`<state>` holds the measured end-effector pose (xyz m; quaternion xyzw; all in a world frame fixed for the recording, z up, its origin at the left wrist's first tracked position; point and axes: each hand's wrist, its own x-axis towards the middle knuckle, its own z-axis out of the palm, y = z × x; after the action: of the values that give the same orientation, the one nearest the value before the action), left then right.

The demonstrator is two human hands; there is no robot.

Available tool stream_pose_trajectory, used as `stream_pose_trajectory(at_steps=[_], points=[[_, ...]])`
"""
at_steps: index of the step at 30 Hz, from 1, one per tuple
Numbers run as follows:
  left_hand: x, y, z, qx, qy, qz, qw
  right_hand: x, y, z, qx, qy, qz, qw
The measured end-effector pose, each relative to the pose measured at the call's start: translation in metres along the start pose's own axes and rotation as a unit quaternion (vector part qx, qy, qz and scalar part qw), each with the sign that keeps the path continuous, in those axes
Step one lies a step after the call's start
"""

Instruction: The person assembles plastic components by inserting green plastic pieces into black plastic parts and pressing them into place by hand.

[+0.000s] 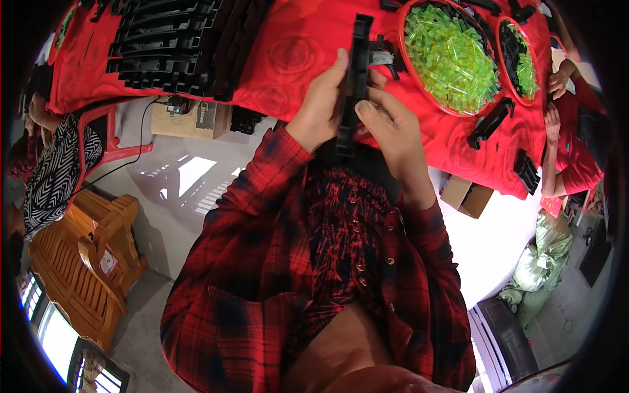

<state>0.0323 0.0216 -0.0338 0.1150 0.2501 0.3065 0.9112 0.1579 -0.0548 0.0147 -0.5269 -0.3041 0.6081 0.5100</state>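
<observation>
Between my two hands stands a long black plastic part [356, 85], held nearly upright over the near edge of the red-covered table. My left hand [321, 98] is wrapped round its left side, thumb pointing up along it. From the right, my right hand [396, 128] presses its thumb against the part's lower half, fingers curled behind. Just right of the part's upper end lies a small bundle of grey metal-looking pieces [380, 57] by dark bits. What my curled fingers cover is hidden.
Stacked black plastic parts [170, 49] fill the table's left. A red-rimmed basin [452, 59] holds green translucent pieces, with a smaller basin [517, 62] beyond. Loose black parts [491, 123] lie at the right edge, near another person's hands [555, 98]. A wooden chair [85, 262] stands lower left.
</observation>
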Motion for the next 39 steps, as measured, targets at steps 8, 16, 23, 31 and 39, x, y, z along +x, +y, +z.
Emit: stream_pose_trajectory(at_steps=[8, 16, 23, 31, 39], points=[[-0.001, 0.015, -0.021, -0.007, 0.101, 0.097, 0.990, 0.037, 0.042, -0.051, -0.447, 0.212, -0.183, 0.850], [0.002, 0.009, -0.023, 0.039, 0.088, 0.075, 0.993, 0.051, 0.052, -0.043, -0.704, 0.274, -0.204, 0.622], [-0.003, 0.010, -0.015, 0.111, 0.084, 0.100, 0.985, 0.055, 0.055, -0.050, -0.727, 0.264, -0.252, 0.581], [-0.001, 0.005, -0.015, 0.151, 0.091, 0.085, 0.981, 0.054, 0.054, -0.055, -0.707, 0.249, -0.295, 0.593], [0.000, 0.005, -0.014, 0.157, 0.086, 0.089, 0.980, 0.050, 0.052, -0.056, -0.628, 0.236, -0.267, 0.692]])
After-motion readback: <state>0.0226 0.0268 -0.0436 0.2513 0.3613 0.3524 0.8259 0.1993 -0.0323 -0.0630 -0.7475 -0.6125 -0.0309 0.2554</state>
